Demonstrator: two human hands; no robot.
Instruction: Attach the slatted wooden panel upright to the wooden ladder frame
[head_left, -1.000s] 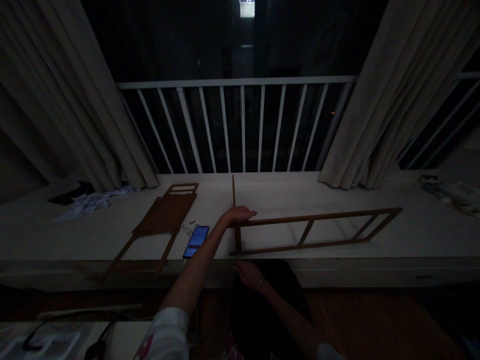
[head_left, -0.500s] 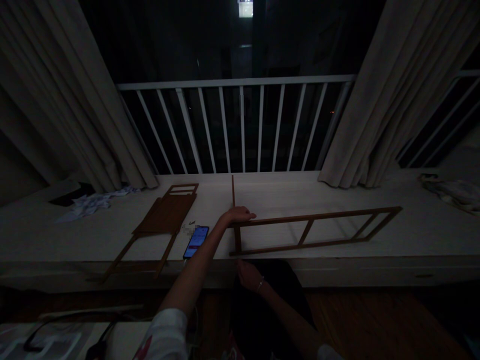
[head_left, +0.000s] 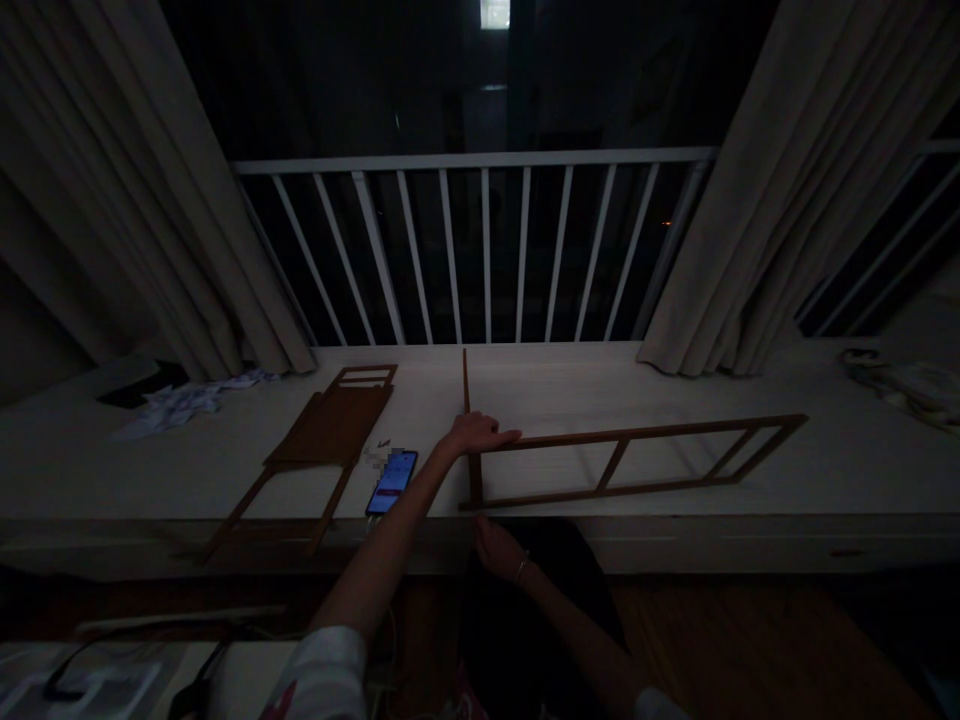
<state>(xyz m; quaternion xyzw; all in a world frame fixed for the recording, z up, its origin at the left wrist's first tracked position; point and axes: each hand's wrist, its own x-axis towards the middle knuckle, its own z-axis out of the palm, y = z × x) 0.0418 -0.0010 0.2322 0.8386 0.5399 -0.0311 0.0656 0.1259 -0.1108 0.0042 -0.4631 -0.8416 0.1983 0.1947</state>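
Note:
A long wooden ladder-like frame [head_left: 622, 462] lies flat on the pale window ledge [head_left: 570, 390], with a thin upright wooden strip [head_left: 466, 380] at its left end. My left hand [head_left: 478, 433] reaches across and has its fingers curled over the frame's top left corner. Lower down, my right hand [head_left: 495, 546] is at the ledge's front edge, just under the frame's lower left corner. It wears a bracelet, and its fingers are too dark to read.
A second brown wooden panel with legs [head_left: 322, 440] lies left of a lit phone [head_left: 392, 481]. Crumpled paper [head_left: 180, 405] sits far left and cloth [head_left: 907, 385] far right. Curtains [head_left: 750, 200] flank a white railing [head_left: 480, 250]. Cables lie on a surface at the bottom left [head_left: 112, 680].
My right hand has risen slightly toward the ledge edge under the frame corner. My left hand's fingers have shifted a little right along the rail.

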